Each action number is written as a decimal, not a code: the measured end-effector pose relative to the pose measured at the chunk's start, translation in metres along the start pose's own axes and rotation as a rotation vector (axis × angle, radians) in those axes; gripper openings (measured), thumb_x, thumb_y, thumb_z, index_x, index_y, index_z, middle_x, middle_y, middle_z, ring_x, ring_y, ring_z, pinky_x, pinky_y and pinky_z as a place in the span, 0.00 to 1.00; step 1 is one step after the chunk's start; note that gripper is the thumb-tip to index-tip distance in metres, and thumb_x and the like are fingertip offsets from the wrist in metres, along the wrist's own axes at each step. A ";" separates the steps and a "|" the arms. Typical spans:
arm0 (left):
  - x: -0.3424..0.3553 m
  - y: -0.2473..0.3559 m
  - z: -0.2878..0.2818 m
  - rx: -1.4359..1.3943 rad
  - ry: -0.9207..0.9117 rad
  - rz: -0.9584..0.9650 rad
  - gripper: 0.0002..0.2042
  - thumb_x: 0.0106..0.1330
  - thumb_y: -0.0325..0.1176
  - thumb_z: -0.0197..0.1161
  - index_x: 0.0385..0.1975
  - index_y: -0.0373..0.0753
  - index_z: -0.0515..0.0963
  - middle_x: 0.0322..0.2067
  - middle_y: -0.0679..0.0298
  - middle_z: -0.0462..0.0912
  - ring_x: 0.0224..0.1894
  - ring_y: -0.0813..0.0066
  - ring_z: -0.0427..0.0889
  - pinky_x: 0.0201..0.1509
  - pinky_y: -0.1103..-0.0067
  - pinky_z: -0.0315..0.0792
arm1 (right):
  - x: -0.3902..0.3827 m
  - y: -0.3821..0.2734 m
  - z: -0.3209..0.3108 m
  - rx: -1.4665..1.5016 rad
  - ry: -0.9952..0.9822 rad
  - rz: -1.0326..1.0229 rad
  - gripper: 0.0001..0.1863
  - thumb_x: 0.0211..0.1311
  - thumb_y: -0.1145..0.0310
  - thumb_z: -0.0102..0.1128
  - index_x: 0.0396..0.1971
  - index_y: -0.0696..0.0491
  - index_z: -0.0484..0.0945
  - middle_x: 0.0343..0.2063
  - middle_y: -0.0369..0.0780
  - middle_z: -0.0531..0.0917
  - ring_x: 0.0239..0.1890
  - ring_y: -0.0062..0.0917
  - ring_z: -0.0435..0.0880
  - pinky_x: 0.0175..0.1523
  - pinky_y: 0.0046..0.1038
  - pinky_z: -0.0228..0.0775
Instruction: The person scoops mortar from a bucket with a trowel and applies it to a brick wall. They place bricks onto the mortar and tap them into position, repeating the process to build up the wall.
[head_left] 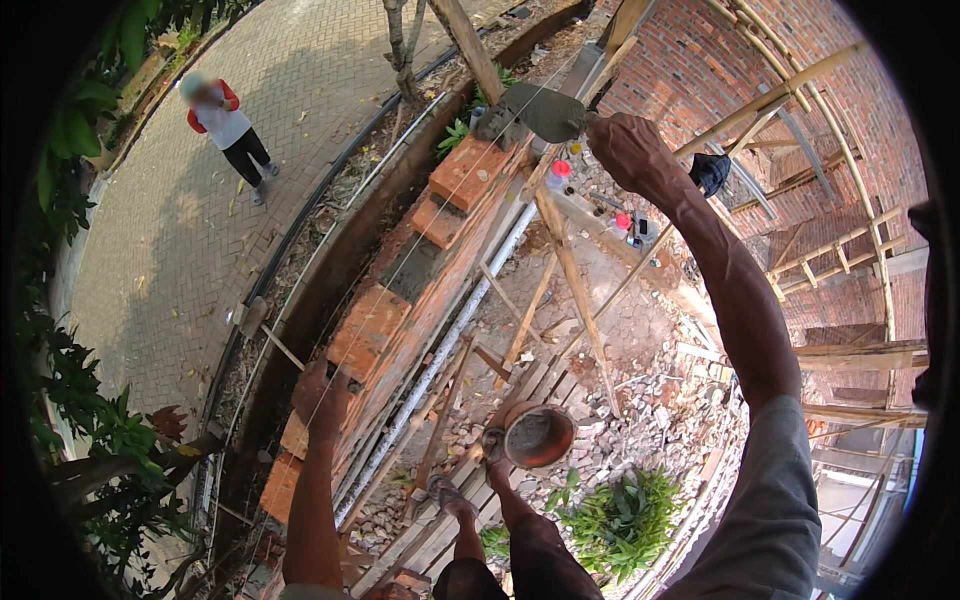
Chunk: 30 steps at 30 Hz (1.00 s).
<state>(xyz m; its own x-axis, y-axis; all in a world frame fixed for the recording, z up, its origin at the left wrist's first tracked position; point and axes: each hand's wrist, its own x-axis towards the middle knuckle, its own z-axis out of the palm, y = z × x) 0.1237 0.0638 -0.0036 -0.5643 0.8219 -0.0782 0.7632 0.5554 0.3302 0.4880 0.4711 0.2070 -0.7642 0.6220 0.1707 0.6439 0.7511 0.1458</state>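
Observation:
My right hand (pixel 640 158) is closed around the handle of a trowel (pixel 545 112), its grey blade held over the far end of a brick wall. Beside the blade lies a lump of wet mortar (pixel 497 128). My left hand (pixel 322 400) is on the near part of the wall top, fingers curled over a brick (pixel 297 436) that it partly hides. Orange bricks (pixel 368 328) run along the wall top beyond it, with a patch of grey mortar (pixel 410 272) between them. A taut string line (pixel 400 262) follows the row.
I stand on wooden planks (pixel 412 540) beside a round bucket of mortar (pixel 540 437). Wooden props (pixel 572 270) lean by the wall, with rubble (pixel 650 390) below. Left lies a trench, then a paved road (pixel 290 120) with a person (pixel 228 125). Bamboo scaffolding (pixel 835 130) stands at right.

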 end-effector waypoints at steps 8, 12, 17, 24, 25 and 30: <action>-0.003 -0.001 0.001 -0.059 0.021 -0.004 0.25 0.60 0.42 0.68 0.55 0.35 0.77 0.50 0.45 0.80 0.54 0.50 0.78 0.59 0.61 0.73 | 0.054 0.021 0.037 0.187 -0.171 0.240 0.14 0.59 0.65 0.51 0.35 0.61 0.78 0.33 0.51 0.83 0.37 0.45 0.83 0.44 0.42 0.74; 0.003 0.002 -0.007 -0.131 -0.129 -0.038 0.26 0.65 0.49 0.61 0.56 0.36 0.76 0.54 0.47 0.77 0.56 0.50 0.76 0.63 0.62 0.70 | 0.071 0.028 0.025 0.339 -0.171 0.199 0.16 0.57 0.63 0.57 0.30 0.63 0.79 0.21 0.44 0.81 0.22 0.31 0.80 0.30 0.36 0.74; -0.002 0.003 -0.005 -0.099 0.003 0.033 0.25 0.64 0.48 0.63 0.55 0.39 0.77 0.51 0.47 0.79 0.54 0.48 0.77 0.61 0.61 0.70 | 0.070 0.032 -0.011 0.857 -0.604 0.492 0.13 0.58 0.61 0.60 0.25 0.58 0.77 0.16 0.39 0.78 0.14 0.23 0.76 0.16 0.28 0.66; -0.002 -0.007 0.008 -0.028 0.033 0.053 0.25 0.64 0.50 0.62 0.55 0.40 0.77 0.52 0.48 0.78 0.57 0.48 0.74 0.63 0.57 0.68 | 0.059 0.015 -0.020 0.839 -0.639 0.393 0.18 0.57 0.60 0.61 0.19 0.61 0.79 0.16 0.42 0.80 0.13 0.24 0.77 0.16 0.30 0.70; -0.003 -0.008 0.009 -0.043 0.021 0.048 0.25 0.64 0.51 0.62 0.56 0.40 0.77 0.52 0.49 0.78 0.57 0.49 0.74 0.63 0.58 0.68 | 0.057 0.012 -0.021 0.818 -0.644 0.395 0.18 0.57 0.59 0.61 0.20 0.61 0.79 0.16 0.42 0.80 0.13 0.25 0.77 0.16 0.30 0.70; -0.004 -0.012 0.010 -0.058 0.028 0.062 0.26 0.64 0.51 0.63 0.55 0.40 0.77 0.53 0.49 0.78 0.58 0.51 0.74 0.63 0.60 0.69 | 0.042 -0.008 -0.029 0.777 -0.596 0.444 0.18 0.63 0.58 0.56 0.22 0.57 0.78 0.16 0.39 0.79 0.14 0.20 0.78 0.18 0.27 0.72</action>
<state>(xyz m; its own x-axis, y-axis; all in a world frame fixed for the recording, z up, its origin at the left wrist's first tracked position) 0.1200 0.0550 -0.0170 -0.5258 0.8500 -0.0305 0.7776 0.4949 0.3878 0.4517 0.4855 0.2412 -0.4985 0.7237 -0.4772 0.8286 0.2359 -0.5077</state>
